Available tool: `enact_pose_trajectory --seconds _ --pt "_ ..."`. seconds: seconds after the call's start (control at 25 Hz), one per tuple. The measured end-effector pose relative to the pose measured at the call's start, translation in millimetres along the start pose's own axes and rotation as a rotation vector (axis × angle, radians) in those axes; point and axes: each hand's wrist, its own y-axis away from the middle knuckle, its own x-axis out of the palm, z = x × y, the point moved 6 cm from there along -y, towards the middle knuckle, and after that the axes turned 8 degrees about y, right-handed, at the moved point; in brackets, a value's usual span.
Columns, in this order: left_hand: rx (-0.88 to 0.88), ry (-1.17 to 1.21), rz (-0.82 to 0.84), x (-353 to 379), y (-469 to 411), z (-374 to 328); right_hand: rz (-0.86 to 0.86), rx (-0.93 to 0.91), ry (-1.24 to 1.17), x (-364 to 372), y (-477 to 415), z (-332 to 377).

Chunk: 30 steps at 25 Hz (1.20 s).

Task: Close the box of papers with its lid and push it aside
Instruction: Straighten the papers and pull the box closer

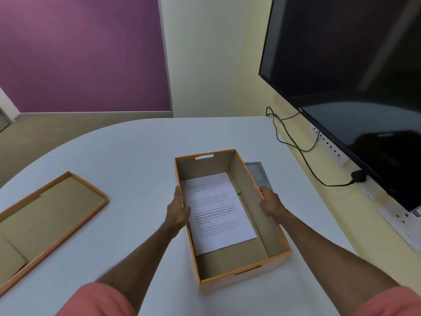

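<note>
An open orange cardboard box (241,267) stands in the middle of the white table, long side pointing away from me. A printed sheet of paper (218,213) lies flat on its bottom. My left hand (178,209) grips the box's left wall, with the thumb over the rim. My right hand (271,205) holds the right wall from outside. The lid (45,220) lies upside down on the table far to the left, its brown inside facing up, apart from both hands.
A grey flat panel (257,173) is set in the table just behind the box's right side. A large dark screen (353,65) hangs on the right wall, with a black cable (296,147) and a socket strip (330,144) below it. The table's rounded edge (75,142) curves at the far left.
</note>
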Motion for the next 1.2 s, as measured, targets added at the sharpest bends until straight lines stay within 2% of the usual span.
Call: enact_pose_trajectory --seconds 0.32,0.52,0.76,1.2 --pt "-0.087 -0.018 -0.003 -98.6 46.2 38.5 -0.086 0.079 -0.044 55.8 95.1 60.5" --pt "-0.089 -0.037 -0.025 -123.3 80.2 61.4 -0.108 0.109 -0.059 79.7 145.8 71.1" --pt "-0.121 -0.041 -0.041 -121.2 112.4 92.0 -0.109 0.184 -0.043 104.9 185.7 57.6" --pt "-0.137 -0.094 -0.070 -90.8 157.1 107.3 -0.087 0.193 -0.022 115.7 221.3 20.1"
